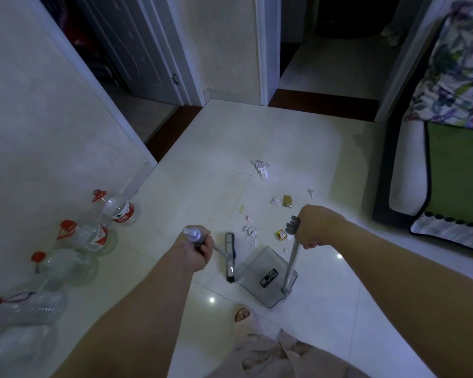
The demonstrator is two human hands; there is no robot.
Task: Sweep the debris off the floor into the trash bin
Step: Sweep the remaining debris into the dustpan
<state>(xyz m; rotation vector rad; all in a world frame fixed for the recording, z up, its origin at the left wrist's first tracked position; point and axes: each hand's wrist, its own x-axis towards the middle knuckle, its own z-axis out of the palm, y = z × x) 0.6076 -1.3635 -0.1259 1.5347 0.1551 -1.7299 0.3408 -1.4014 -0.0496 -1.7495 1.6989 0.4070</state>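
My left hand (193, 249) grips the grey handle of a broom whose dark head (230, 257) rests on the pale tile floor, just left of the dustpan. My right hand (316, 227) holds the upright handle of a translucent grey dustpan (268, 276) standing on the floor with its mouth facing the debris. Scattered debris lies ahead of the dustpan: white paper scraps (250, 231), an orange wrapper (281, 235), a brown piece (287, 200) and a larger crumpled paper (262, 167) farther away. No trash bin is in sight.
Several large clear plastic bottles with red caps (119, 208) line the left wall. A green sofa (453, 170) with a floral cushion stands at the right. Two doorways open ahead. My sandalled foot (242, 313) is just behind the dustpan.
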